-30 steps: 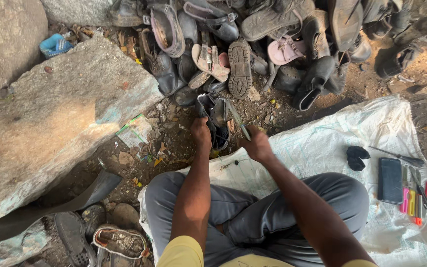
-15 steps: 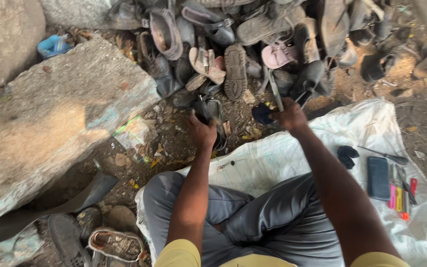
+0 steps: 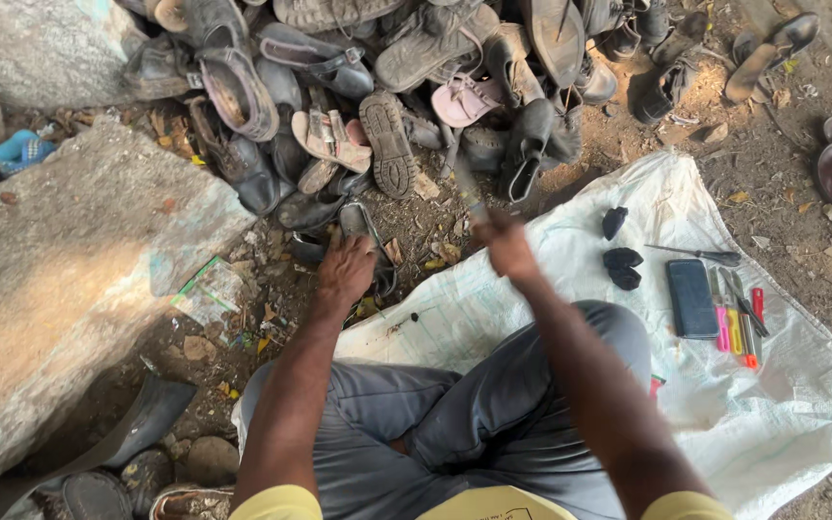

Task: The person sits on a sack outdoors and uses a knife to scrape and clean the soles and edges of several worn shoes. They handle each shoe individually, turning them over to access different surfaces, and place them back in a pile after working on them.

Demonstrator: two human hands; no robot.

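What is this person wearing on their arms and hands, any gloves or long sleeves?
No gloves: the left hand and right hand are bare, and so are both forearms. Short yellow sleeves end at the upper arms. No watch, rings or bands show. Grey trousers cover the legs.

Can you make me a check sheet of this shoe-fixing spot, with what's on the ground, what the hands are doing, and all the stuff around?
Surface: white woven sack spread on bare dirt, the person sitting on it.
Job's things: dark shoe on the ground under the left hand; thin blurred tool raised in the right hand.
Clutter: big pile of worn shoes and sandals in front; dry leaves and scraps on the dirt.
Hands: left presses on the shoe; right is closed round the tool.
Cables: nothing seen.
Surroundings: large flat rock at left; dark phone, coloured hand tools and black scraps on the sack.
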